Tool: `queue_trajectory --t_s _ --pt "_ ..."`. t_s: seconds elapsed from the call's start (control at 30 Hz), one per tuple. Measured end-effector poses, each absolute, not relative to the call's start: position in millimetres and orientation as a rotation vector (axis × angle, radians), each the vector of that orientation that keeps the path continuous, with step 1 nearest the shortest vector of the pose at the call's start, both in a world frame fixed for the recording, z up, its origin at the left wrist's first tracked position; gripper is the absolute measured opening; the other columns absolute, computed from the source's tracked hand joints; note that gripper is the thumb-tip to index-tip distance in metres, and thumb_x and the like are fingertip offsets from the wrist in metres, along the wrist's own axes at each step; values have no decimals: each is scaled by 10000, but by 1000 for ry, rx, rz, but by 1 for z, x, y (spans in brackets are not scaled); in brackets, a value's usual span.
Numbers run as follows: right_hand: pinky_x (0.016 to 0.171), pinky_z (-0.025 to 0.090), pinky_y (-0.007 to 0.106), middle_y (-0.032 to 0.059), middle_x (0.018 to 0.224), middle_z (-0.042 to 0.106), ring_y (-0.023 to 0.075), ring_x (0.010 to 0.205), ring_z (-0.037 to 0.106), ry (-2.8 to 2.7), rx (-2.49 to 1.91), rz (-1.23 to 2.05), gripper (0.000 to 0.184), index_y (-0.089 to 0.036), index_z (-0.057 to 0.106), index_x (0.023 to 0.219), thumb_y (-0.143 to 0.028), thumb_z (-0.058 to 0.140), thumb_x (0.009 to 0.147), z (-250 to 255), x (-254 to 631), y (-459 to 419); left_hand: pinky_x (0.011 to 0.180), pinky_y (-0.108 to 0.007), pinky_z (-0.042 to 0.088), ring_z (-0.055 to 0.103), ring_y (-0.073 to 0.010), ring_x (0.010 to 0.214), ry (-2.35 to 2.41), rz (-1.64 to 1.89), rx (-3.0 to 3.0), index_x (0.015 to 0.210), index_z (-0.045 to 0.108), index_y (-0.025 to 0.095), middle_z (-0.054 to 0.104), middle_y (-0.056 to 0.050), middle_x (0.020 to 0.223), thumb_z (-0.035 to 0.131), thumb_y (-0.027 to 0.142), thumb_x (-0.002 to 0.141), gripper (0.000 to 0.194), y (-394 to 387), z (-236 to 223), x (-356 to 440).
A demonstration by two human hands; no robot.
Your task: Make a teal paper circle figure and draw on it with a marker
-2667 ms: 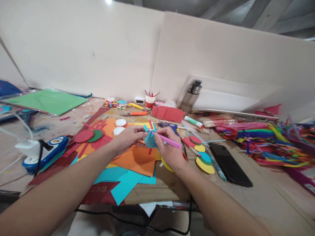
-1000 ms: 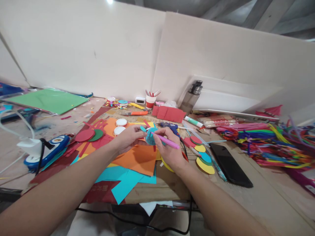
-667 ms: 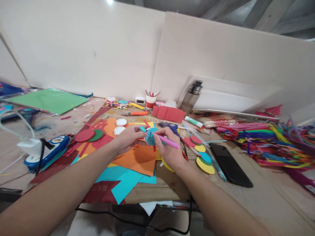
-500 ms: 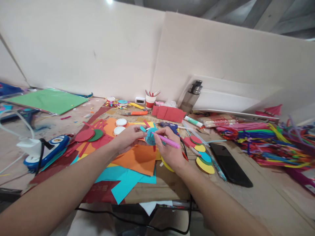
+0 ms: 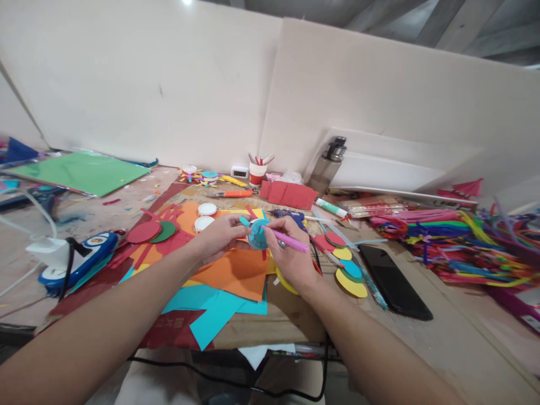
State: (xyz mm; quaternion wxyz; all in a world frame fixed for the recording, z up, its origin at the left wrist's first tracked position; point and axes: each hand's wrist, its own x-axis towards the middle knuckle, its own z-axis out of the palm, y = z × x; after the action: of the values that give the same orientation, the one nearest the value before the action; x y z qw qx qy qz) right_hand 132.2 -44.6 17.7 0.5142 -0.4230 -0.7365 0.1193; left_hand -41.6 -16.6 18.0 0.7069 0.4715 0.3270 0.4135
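My left hand (image 5: 225, 237) grips a small round blue paper piece (image 5: 258, 234) by its left side, holding it above the orange sheets. Dark pen lines run across its blue face, and a small blue tab sticks out at its upper left. Closed around a pink pen (image 5: 291, 241), my right hand (image 5: 293, 253) keeps the tip against the blue face. Orange paper (image 5: 236, 275) and blue paper strips (image 5: 211, 315) lie under and in front of my hands. Two white round lids or cups (image 5: 206, 210) sit just beyond my left hand.
Red and green paper discs (image 5: 144, 232) lie left; yellow and blue discs (image 5: 351, 284) lie right, near a black phone (image 5: 394, 281). A glue gun (image 5: 289, 215) and an orange cutter (image 5: 236, 193) are behind. Pipe cleaners (image 5: 442, 242) are heaped far right, a power strip (image 5: 80, 261) left.
The pen tip has shifted very slightly on the blue face. Both hands stay in nearly the same place, with the same grips.
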Motion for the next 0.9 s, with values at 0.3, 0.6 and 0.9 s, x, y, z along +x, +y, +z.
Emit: queue_trajectory --t_s 0.3,0.6,0.9 --pt "660 470 278 12 752 621 138 687 581 -1744 -1012 320 94 -200 577 808 -264 575 877 17 132 -44 732 -326 570 670 -177 787 740 907 1067 917 676 118 696 -68 917 776 212 636 312 -18 20 -42" --pt "658 480 276 14 759 635 139 687 592 -1719 -1023 346 89 -201 577 814 -272 590 867 16 132 -44 753 -351 572 671 -183 797 720 902 1071 906 669 115 690 -64 895 777 219 644 302 -17 18 -42" --pt "617 475 265 14 749 635 136 668 587 -1709 -1035 358 101 -201 580 812 -286 592 866 17 131 -45 764 -352 569 668 -187 814 721 903 1081 899 670 133 690 -53 877 769 223 649 284 -18 18 -42"
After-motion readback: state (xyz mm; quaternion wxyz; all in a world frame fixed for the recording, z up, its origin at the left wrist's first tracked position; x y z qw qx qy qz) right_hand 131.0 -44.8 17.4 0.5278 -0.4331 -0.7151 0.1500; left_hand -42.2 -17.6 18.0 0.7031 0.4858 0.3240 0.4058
